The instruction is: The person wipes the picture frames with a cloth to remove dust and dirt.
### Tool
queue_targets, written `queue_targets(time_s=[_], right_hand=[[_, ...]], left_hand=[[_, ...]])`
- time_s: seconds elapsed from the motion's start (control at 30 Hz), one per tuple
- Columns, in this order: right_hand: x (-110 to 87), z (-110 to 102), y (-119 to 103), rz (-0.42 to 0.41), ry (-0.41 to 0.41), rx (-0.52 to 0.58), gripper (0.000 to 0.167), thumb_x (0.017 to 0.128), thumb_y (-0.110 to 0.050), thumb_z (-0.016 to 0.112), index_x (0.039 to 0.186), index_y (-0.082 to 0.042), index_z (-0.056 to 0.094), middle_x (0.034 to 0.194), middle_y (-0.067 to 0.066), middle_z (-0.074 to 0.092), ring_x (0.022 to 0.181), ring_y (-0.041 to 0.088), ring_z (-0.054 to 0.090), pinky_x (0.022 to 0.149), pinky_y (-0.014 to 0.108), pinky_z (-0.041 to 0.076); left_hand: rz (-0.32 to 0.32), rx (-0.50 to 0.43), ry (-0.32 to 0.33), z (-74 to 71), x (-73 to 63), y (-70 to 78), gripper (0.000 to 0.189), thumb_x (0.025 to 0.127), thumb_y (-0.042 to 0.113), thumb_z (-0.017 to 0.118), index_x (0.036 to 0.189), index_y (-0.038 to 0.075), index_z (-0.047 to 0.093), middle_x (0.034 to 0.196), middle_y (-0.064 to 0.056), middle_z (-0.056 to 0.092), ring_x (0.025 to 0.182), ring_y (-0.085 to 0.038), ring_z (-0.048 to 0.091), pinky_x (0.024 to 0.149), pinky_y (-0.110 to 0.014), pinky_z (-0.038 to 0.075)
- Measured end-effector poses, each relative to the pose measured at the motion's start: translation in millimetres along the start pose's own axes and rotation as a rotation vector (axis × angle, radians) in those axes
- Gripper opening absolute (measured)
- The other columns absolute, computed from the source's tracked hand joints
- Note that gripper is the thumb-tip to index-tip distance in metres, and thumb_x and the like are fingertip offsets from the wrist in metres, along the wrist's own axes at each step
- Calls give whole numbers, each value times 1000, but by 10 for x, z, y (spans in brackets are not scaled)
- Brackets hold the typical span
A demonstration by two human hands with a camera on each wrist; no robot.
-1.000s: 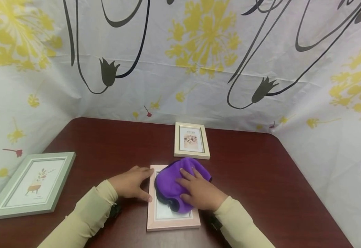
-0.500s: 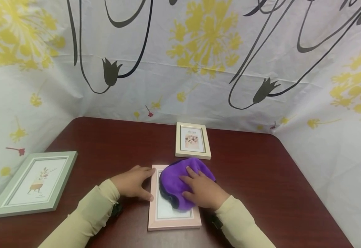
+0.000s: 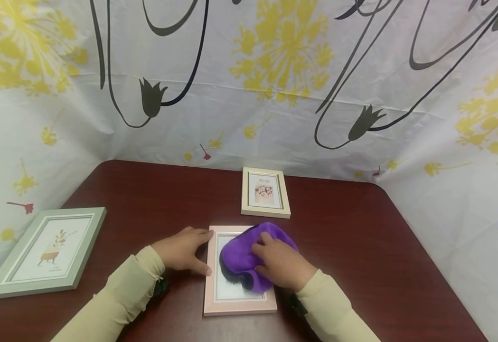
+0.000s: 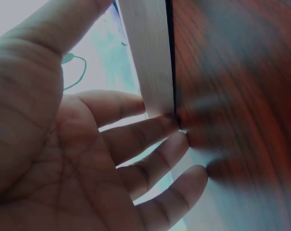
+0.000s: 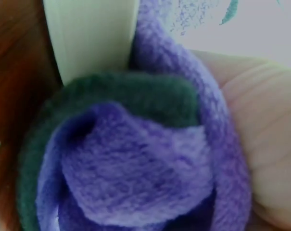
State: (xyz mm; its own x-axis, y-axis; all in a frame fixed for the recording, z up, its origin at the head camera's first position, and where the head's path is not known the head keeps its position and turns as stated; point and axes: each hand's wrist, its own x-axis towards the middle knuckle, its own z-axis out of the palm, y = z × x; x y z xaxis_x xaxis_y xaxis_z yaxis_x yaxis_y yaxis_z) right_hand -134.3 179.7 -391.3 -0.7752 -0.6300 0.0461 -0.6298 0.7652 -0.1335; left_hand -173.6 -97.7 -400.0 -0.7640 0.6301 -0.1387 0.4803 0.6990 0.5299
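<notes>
A pink picture frame (image 3: 240, 308) lies flat on the table, its glass partly covered by a purple cloth (image 3: 238, 251) with a dark edge. My left hand (image 3: 182, 251) rests at the frame's left side, thumb and fingers spread apart; in the left wrist view its fingertips touch the frame's side edge (image 4: 147, 57) and the tabletop. On top of the cloth, my right hand (image 3: 284, 263) holds it with bent fingers, toward the frame's right side. The right wrist view shows the bunched cloth (image 5: 135, 168) against the frame's edge, with most fingers hidden.
A cream picture frame (image 3: 244, 209) lies beyond the pink one, near the back edge of the dark red table (image 3: 360, 247). At the far left lies a larger green picture frame (image 3: 84, 249). White patterned curtains (image 3: 214, 104) enclose the table's back and sides.
The right hand's fingers went from spread flat to bent into the cloth, which has shifted slightly right and bunched. My left hand and the picture frames stay in place.
</notes>
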Motion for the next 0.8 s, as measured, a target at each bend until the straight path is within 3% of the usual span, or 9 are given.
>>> queue_targets(time_s=[0.17,0.27,0.33,0.4,0.5,0.6,0.67,0.73,0.8], right_hand=[[8,25,10,13,4,-10,19,85,-20,77,96,-12,64,95,2,46,77,14,53,68,29,51],[25,69,46,74,-39,13,36,89,-28,74,117,-7,66,123,16,57,102,31,63,88,41,53],[39,94,76,116,-76,35,50,92,-34,70,132,-6,61,145,22,47,122,44,54,101,50,45],[46,103,106,141,-99,60,57,93,-37,67,140,-6,56,154,22,36,133,50,41,108,56,36],[43,86,125,100,-76,58,51,92,-34,69,134,-6,61,147,20,46,128,45,49,106,51,41],[39,61,122,28,-20,34,33,88,-28,74,115,-9,69,118,10,58,101,29,61,91,40,50],[40,55,120,-9,5,19,23,86,-25,76,104,-13,69,101,3,52,86,20,56,79,34,50],[47,56,121,-14,8,25,22,86,-24,76,103,-13,69,102,3,51,84,19,56,78,33,51],[58,68,130,15,-13,41,31,88,-27,75,113,-10,69,117,11,57,99,26,61,87,37,51]], left_hand=[[14,9,1,0,-5,-8,98,74,42,86,145,-9,42,145,-26,47,129,-41,43,108,-50,35],[35,28,10,4,-4,-16,98,74,43,86,144,-10,43,145,-24,48,127,-40,46,108,-50,36],[46,37,15,5,-1,-20,97,74,44,85,144,-10,44,145,-23,49,125,-39,47,107,-49,36],[51,40,18,8,2,-21,97,74,44,85,143,-10,44,144,-22,50,124,-38,48,106,-49,37],[49,36,17,16,10,-24,97,74,43,86,143,-10,44,144,-23,50,123,-37,48,106,-49,37],[37,31,11,23,18,-29,97,74,42,86,143,-10,44,144,-23,49,123,-37,48,106,-48,37],[29,28,6,25,21,-32,97,74,43,86,144,-9,44,145,-23,49,124,-36,47,107,-48,37],[28,27,4,22,19,-34,97,74,43,85,144,-9,43,145,-23,48,124,-36,46,107,-48,37],[32,30,7,15,12,-35,97,74,43,85,144,-10,43,145,-24,48,124,-37,47,107,-48,37]])
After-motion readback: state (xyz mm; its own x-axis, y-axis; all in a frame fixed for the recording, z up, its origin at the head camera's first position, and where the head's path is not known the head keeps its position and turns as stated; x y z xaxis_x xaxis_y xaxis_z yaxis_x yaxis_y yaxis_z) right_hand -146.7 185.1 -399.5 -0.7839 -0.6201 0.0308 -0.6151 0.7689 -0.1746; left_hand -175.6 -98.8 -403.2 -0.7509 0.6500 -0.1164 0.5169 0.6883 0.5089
